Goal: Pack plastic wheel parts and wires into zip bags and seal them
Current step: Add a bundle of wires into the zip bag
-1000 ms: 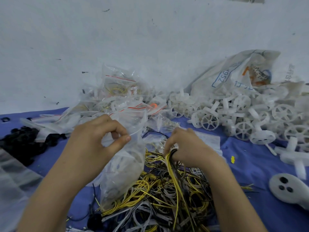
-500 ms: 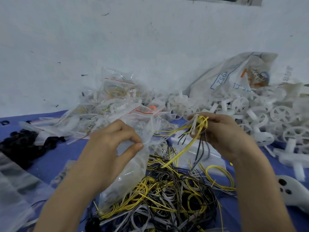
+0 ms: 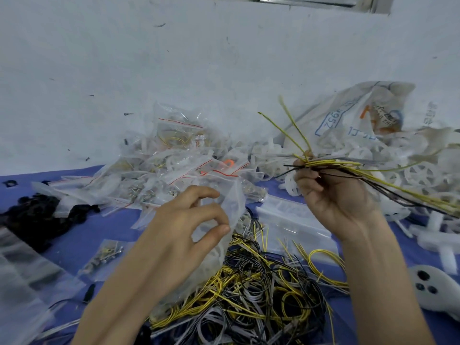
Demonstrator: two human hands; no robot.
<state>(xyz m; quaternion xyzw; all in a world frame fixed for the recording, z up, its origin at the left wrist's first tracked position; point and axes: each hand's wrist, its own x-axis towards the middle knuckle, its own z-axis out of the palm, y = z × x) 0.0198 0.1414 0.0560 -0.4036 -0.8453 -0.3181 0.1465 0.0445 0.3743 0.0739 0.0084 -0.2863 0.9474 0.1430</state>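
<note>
Yellow and black wires were gripped in the right hand. Left hand pinched a clear zip bag above the wire pile.

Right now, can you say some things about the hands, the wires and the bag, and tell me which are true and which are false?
1. The right hand holds a bunch of yellow and black wires. True.
2. The left hand holds nothing. False: it pinches a clear zip bag.
3. The held wires are inside the bag. False: they are outside it, up in the right hand.
4. A tangled wire pile lies on the blue cloth below the hands. True.
5. The white wheel parts are heaped on the left. False: they are on the right.
</note>
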